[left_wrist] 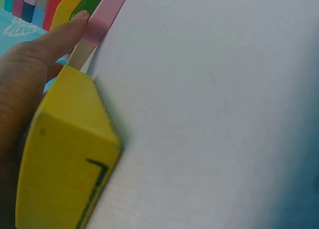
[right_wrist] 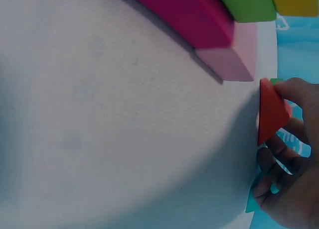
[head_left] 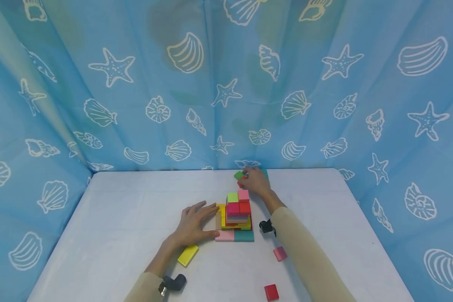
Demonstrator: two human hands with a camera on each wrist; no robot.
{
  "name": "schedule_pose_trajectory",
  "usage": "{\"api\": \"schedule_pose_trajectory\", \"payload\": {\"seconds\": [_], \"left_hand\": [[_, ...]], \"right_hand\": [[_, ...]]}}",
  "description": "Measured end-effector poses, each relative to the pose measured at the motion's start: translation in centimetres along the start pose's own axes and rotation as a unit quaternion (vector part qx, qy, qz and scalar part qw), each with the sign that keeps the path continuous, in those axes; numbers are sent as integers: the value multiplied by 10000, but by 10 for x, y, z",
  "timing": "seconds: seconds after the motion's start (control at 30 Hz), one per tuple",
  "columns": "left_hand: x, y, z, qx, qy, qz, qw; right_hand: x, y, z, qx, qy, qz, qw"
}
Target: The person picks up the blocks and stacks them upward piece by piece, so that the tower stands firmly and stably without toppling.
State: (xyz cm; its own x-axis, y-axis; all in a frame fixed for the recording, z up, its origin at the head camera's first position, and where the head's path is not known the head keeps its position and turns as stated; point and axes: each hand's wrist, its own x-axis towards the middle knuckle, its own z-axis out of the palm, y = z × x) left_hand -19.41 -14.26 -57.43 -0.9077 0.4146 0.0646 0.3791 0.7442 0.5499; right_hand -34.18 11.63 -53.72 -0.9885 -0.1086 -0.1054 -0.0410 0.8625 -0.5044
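Note:
A stack of colored wooden blocks (head_left: 238,214) stands mid-table on a layer with a pink block (head_left: 225,236) and a teal block (head_left: 244,236) along its near side. My left hand (head_left: 194,222) rests at the stack's left with spread fingers, its thumb touching the blocks. At the table's far edge, my right hand (head_left: 256,180) pinches a red triangular block (right_wrist: 271,112) between thumb and fingers. A green block (head_left: 239,175) lies beside that hand, and a teal block (right_wrist: 252,199) is partly hidden behind its fingers.
Close to the left wrist lies a yellow block (head_left: 188,256). Two loose pieces, a pinkish-red block (head_left: 280,253) and a red block (head_left: 271,292), are on the near right of the white table (head_left: 117,235). A blue shell-patterned curtain (head_left: 219,126) hangs behind.

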Motion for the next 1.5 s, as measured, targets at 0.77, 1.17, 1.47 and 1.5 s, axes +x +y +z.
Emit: {"api": "schedule_pose_trajectory", "payload": {"seconds": [0.77,1.17,1.47,1.5], "left_hand": [[-2,-1,3,88,-27,-36,10000],[-1,2,0,33,-44,-71,10000],[0,2,-1,63,-82,-64,9999],[0,2,-1,70,-80,-58,9999]], "right_hand": [[-43,-21,-81,800,-17,-1617,9836],[-103,-51,-102,410,-825,-2570,9620],[-109,-48,-96,-126,-791,-2813,9563],[-109,-48,-95,-155,-790,-2815,9562]]}}
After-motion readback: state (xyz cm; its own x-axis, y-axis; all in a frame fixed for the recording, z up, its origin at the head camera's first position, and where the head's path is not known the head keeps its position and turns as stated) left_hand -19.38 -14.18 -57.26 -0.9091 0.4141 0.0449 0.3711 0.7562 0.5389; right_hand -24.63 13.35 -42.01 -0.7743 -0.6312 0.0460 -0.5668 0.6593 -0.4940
